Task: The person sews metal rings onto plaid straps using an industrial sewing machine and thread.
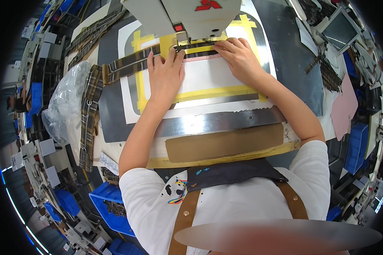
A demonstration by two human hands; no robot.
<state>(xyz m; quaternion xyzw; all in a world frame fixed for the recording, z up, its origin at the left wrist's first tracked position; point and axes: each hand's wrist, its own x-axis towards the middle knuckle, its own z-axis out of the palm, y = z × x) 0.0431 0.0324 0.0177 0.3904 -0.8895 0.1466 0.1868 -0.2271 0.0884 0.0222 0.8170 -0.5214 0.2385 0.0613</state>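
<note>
A dark plaid strap (134, 58) runs from the left across the work plate and under the head of a white sewing machine (191, 19). My left hand (166, 80) lies over the strap left of the needle area, fingers stretched and apart, fingertips touching it. To the right of the needle area, my right hand (242, 61) has its fingers bent and close together at the strap's other end, gripping its edge; its thumb is partly hidden. Beneath both hands is a white sheet (212, 76) framed with yellow tape (217, 92). The needle tip is hard to make out.
More plaid straps with metal rings (88, 102) hang at the left edge beside a clear plastic bag (66, 102). Plaid pieces (329, 74) and a pink sheet (344, 108) lie at the right. A brown pad (225, 142) covers the table's front; a blue crate (111, 208) stands below left.
</note>
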